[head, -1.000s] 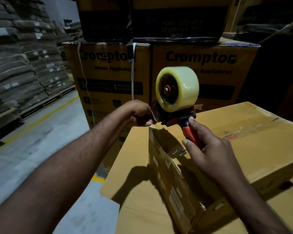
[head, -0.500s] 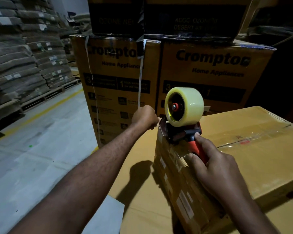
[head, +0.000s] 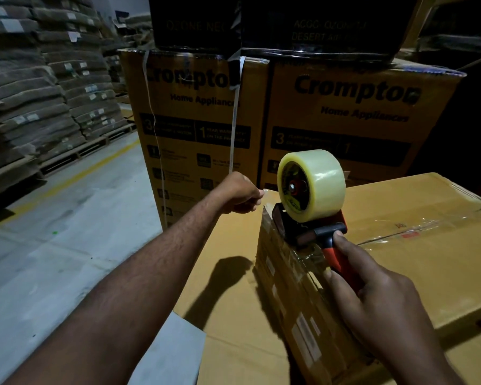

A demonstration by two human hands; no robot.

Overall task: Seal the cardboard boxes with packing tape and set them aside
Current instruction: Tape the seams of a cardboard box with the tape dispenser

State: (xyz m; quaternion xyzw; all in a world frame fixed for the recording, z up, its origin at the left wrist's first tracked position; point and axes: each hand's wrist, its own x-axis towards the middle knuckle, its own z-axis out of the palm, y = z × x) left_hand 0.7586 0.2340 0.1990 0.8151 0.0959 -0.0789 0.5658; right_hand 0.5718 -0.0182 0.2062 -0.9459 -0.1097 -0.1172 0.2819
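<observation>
At the far left corner of the cardboard box (head: 417,273), the tape dispenser (head: 308,232) rests nose-down, with its clear tape roll (head: 314,184) upright above it. The right hand (head: 381,301) grips the dispenser's red handle, fingers wrapped round it. Just past the corner, the left hand (head: 239,194) is curled into a fist and seems to pinch the tape end (head: 263,192) between thumb and forefinger, though the strip itself barely shows. The box lies on a larger flat carton (head: 247,351), in front of stacked printed cartons (head: 345,120).

By my reading, a new strip is being started at this edge. The next move calls for pressing the tape end onto the box's side face. The dispenser then has to be drawn back across the top, held flat so the tape lies smooth.
</observation>
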